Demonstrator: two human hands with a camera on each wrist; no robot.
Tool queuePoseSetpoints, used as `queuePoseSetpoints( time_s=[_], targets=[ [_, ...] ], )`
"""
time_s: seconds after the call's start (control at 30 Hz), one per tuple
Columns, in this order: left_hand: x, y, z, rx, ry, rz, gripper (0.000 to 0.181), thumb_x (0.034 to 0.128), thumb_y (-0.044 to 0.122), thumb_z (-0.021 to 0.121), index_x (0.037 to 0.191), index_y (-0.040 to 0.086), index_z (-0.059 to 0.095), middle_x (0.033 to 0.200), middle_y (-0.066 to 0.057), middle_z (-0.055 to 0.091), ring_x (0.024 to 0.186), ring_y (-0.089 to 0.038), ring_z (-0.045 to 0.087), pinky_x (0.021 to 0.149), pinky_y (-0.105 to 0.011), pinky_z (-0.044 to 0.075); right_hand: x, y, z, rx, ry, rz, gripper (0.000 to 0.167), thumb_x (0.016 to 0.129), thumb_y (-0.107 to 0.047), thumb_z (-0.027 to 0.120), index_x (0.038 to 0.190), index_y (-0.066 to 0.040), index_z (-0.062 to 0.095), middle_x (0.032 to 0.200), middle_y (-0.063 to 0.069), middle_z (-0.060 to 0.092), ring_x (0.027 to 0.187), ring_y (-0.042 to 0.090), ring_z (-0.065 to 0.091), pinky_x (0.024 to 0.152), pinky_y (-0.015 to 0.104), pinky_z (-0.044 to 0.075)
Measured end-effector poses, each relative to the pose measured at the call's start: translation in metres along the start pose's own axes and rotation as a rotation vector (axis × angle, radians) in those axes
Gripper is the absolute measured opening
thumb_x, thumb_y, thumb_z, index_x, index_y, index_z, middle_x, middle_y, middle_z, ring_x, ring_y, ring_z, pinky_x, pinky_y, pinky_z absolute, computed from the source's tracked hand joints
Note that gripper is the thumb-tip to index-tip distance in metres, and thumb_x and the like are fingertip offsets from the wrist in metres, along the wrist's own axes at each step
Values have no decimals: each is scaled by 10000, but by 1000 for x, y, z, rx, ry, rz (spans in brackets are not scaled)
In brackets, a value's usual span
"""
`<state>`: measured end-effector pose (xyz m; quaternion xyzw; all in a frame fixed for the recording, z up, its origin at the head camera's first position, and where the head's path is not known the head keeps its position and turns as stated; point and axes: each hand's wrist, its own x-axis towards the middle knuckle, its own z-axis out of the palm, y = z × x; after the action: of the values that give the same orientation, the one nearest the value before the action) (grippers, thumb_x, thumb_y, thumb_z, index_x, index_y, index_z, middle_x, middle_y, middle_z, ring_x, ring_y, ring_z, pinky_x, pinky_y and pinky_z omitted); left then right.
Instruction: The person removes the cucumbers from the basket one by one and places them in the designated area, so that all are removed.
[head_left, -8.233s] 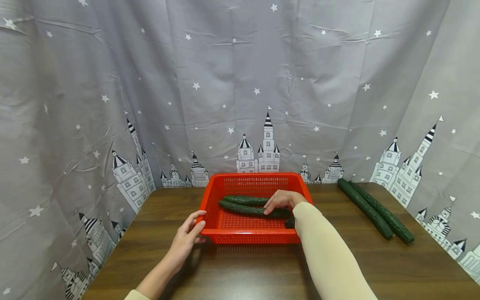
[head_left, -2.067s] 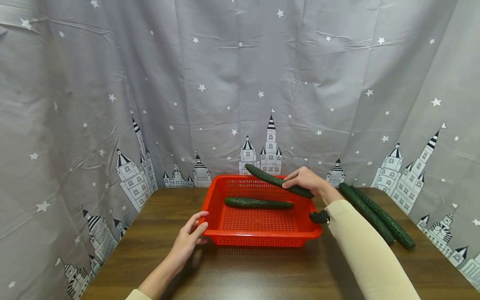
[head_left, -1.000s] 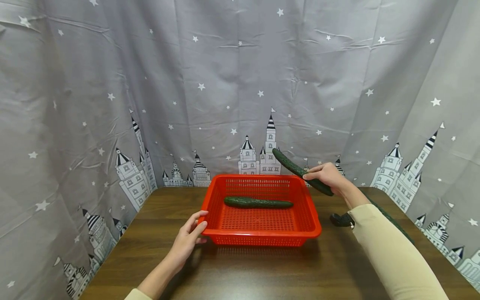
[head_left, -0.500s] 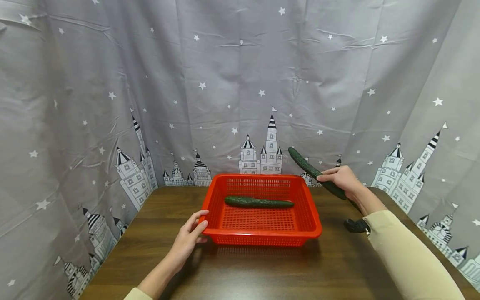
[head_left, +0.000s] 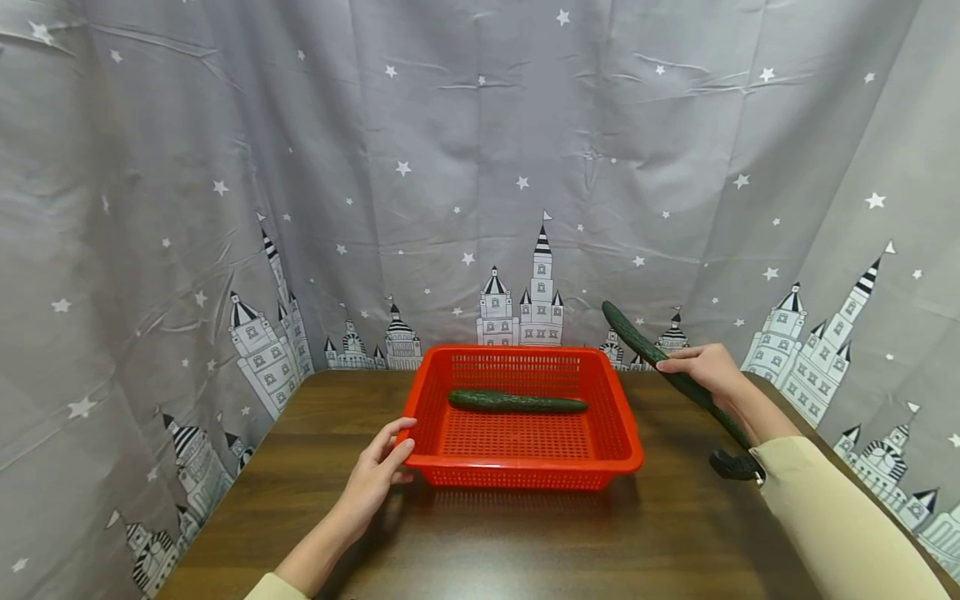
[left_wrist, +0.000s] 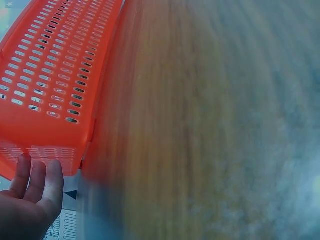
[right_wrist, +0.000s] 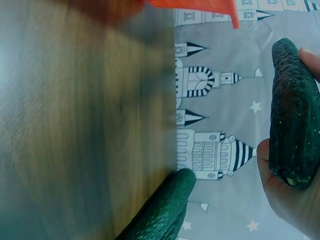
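A dark green cucumber (head_left: 630,331) is held above the table to the right of the red basket (head_left: 525,463). My right hand (head_left: 712,369) grips it near its middle, and its far end tilts up to the left. In the right wrist view, the cucumber (right_wrist: 295,115) lies between thumb and fingers. My left hand (head_left: 378,467) holds the basket's front left corner, thumb at the rim and other fingers lower on the outside. The left wrist view shows those fingers (left_wrist: 37,182) against the basket wall (left_wrist: 55,65). One cucumber (head_left: 517,402) lies crosswise inside the basket.
Cucumbers (right_wrist: 165,210) lie on the wooden table's right side, mostly hidden behind the right hand and forearm in the head view. A grey curtain (head_left: 450,167) printed with castles and stars hangs behind the table (head_left: 480,542). A black wrist device (head_left: 735,465) hangs by the right cuff.
My right hand has taken one of the two cucumbers out of the basket and carried it right, past the rim. The other stays inside. My left hand remains on the basket's corner.
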<state>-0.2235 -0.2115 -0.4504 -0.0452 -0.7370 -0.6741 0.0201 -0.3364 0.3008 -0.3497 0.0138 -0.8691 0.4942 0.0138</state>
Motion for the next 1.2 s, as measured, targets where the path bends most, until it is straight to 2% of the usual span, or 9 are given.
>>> queuePoseSetpoints(
  time_s=[0.1,0.27,0.37,0.47,0.6,0.73,0.97,1.03,1.2],
  targets=[
    [0,0,0,-1,0,-5,403,1023,231,590,1414,168,512,1285,-218,558,983,-190,641,839,-424,572,-3,7,-3,4,1,17,611,880,-267,774,1334,95,582,1380,330,541,705,71,659,673,298,585],
    [0,1,0,-1,2,-13,406,1020,240,595,1413,175,515,1287,-214,556,986,-195,642,846,-430,572,-8,20,-7,-37,13,18,605,886,-290,767,1318,97,595,1421,344,494,797,67,616,692,271,567],
    [1,1,0,0,-1,-13,405,1022,234,591,1415,175,512,1291,-214,556,985,-195,641,845,-429,572,-11,29,-9,-70,42,18,578,867,-303,784,1266,90,640,1357,330,558,833,122,617,684,265,558],
    [1,1,0,-3,-2,-15,403,1025,225,587,1417,174,509,1296,-215,555,979,-188,641,843,-426,572,-13,36,-11,-108,63,24,564,856,-320,790,1232,81,665,1320,317,590,973,235,602,703,236,529],
    [0,1,1,-6,3,-16,403,1025,221,586,1417,174,508,1295,-216,553,970,-185,642,838,-424,574,-16,45,-13,-151,76,34,565,859,-348,783,1235,59,672,1345,313,580,1188,355,504,759,185,469],
    [0,1,1,-5,8,-16,400,1028,212,579,1419,172,506,1291,-216,549,973,-196,638,837,-425,574,-20,51,-14,-152,79,50,555,862,-349,781,1220,63,681,1338,304,589,1189,352,535,756,190,484],
    [-1,1,1,-4,13,-18,400,1026,223,584,1417,180,510,1282,-213,555,971,-202,637,836,-420,573,-26,64,-16,-158,80,88,511,857,-334,785,1179,55,706,1319,287,609,980,165,596,738,232,525],
    [-1,2,1,-3,12,-17,398,1026,222,584,1415,183,511,1278,-212,558,970,-200,638,835,-419,573,-28,67,-16,-164,84,94,495,857,-326,783,1168,53,712,1313,284,615,1010,210,608,751,233,516],
    [-1,2,1,-5,5,-12,399,1025,227,586,1413,182,510,1277,-216,561,967,-192,637,830,-417,571,-32,73,-15,-190,81,107,420,861,-315,774,1113,20,746,1297,267,630,1204,384,549,811,263,499]
  ],
)
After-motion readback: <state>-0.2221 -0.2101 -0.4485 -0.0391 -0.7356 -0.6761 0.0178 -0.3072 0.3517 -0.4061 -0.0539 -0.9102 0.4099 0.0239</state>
